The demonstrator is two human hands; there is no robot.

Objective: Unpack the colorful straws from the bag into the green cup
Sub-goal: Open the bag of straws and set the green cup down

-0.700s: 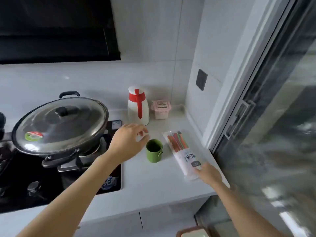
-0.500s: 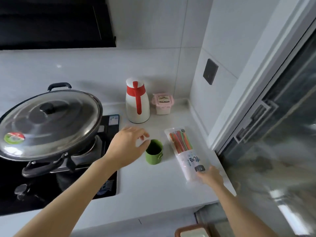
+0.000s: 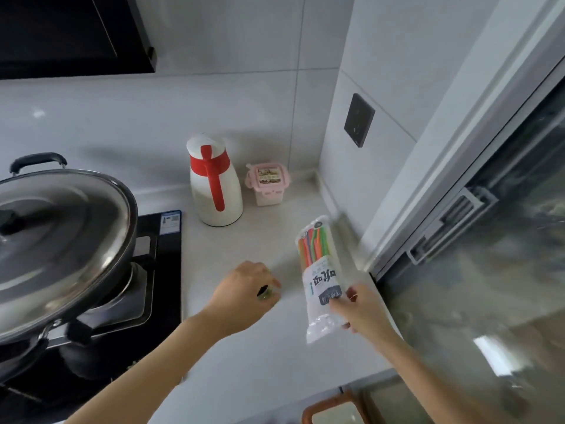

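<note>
1. Straws, orange, green and red, sit sealed inside a clear plastic bag with a white printed label across its middle.
2. Right hand pinches the bag near its lower end, thumb on the front and fingers curled behind, holding it lifted off the pale surface.
3. From that hand the bag's long axis runs up and away, toward the back wall; the straw ends are at the far end and the near end hangs below the grip.
4. Left hand is curled over the green cup, and only a small sliver of green rim shows between its fingers. Whether it grips the cup firmly or just rests on it, I cannot tell.
5. Cup and bag are near each other, the cup to the left of the bag's lower half, with bare surface between the 2 hands.
6. Likely next: the bag must be opened before any straw reaches the cup, and the left hand is the nearer free helper, though it would have to let go of the cup.
7. Behind stand a white jug with a red handle and a pink lidded box; a lidded wok sits on the stove at left.
</note>
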